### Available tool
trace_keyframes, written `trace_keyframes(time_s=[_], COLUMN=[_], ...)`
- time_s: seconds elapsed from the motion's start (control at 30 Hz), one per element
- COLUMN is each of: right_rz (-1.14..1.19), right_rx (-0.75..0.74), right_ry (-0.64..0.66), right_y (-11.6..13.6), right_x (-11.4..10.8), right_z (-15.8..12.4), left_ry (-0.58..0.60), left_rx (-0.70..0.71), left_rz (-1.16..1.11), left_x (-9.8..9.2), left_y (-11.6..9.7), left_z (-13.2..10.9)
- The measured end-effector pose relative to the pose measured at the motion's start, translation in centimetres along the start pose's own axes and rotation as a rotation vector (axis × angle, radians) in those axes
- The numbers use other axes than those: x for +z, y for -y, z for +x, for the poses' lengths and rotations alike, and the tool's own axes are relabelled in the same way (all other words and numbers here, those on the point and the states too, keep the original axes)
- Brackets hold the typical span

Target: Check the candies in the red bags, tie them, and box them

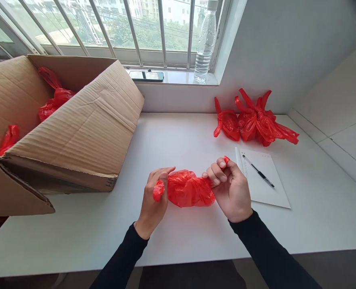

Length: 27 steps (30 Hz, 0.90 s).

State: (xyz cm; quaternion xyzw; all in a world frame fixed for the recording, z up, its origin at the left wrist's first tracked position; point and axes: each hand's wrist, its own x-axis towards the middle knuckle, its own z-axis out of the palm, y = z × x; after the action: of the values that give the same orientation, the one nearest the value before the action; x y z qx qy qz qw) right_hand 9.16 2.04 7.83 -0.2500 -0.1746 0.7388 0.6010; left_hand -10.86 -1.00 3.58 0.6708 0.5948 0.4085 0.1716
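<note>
A red plastic bag lies on the white table between my two hands, crumpled around contents I cannot make out. My left hand grips its left end, and a twist of red plastic pokes out between thumb and fingers. With curled fingers, my right hand holds the bag's right end; a bit of red plastic shows above the index finger. Right of that hand lie a sheet of white paper and a black pen on top of it.
An open cardboard box with red bags inside stands on the left. Tied red bags sit against the back wall. On the window sill are a phone and a water bottle. The table's front edge runs near my forearms.
</note>
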Motion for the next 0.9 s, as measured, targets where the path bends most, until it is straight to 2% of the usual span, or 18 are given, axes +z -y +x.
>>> trace_keyframes(time_s=[0.1, 0.2, 0.3, 0.4, 0.47, 0.5, 0.57, 0.67, 0.8, 0.9], right_rz=[-0.015, -0.237, -0.818, -1.429, -1.697, -1.792, -1.915, -1.978, -1.960, -1.967], right_rx=[0.049, 0.012, -0.279, -0.582, -0.667, -0.683, -0.699, -0.728, -0.779, -0.859], right_ry=[-0.038, -0.038, 0.013, 0.253, 0.409, 0.439, 0.434, 0.417, 0.422, 0.474], right_y=[0.4, 0.4, -0.4, -2.2, -3.6, -4.3, -5.3, -6.0, -6.5, -6.9], right_x=[-0.9, -1.7, -2.3, -3.5, -4.7, -5.3, -6.4, -7.6, -8.9, -10.6], right_z=[0.2, 0.0, -1.0, -2.1, -2.3, -2.3, -2.0, -1.7, -1.6, -0.9], left_ry=[0.002, 0.064, 0.176, 0.301, 0.339, 0.345, 0.347, 0.351, 0.330, 0.282], left_rx=[0.079, 0.166, 0.291, 0.401, 0.407, 0.394, 0.363, 0.340, 0.342, 0.359], left_rz=[0.161, 0.249, 0.266, 0.277, 0.302, 0.318, 0.351, 0.409, 0.502, 0.553], left_x=[-1.0, -2.1, -1.9, -0.5, 0.6, 1.1, 1.8, 2.1, 1.6, 1.1], left_y=[1.6, 1.8, 1.1, 1.2, 1.8, 2.2, 3.0, 3.2, 2.2, 1.8], left_z=[0.1, -0.1, -0.9, -2.0, -2.6, -2.9, -3.3, -3.9, -4.4, -4.6])
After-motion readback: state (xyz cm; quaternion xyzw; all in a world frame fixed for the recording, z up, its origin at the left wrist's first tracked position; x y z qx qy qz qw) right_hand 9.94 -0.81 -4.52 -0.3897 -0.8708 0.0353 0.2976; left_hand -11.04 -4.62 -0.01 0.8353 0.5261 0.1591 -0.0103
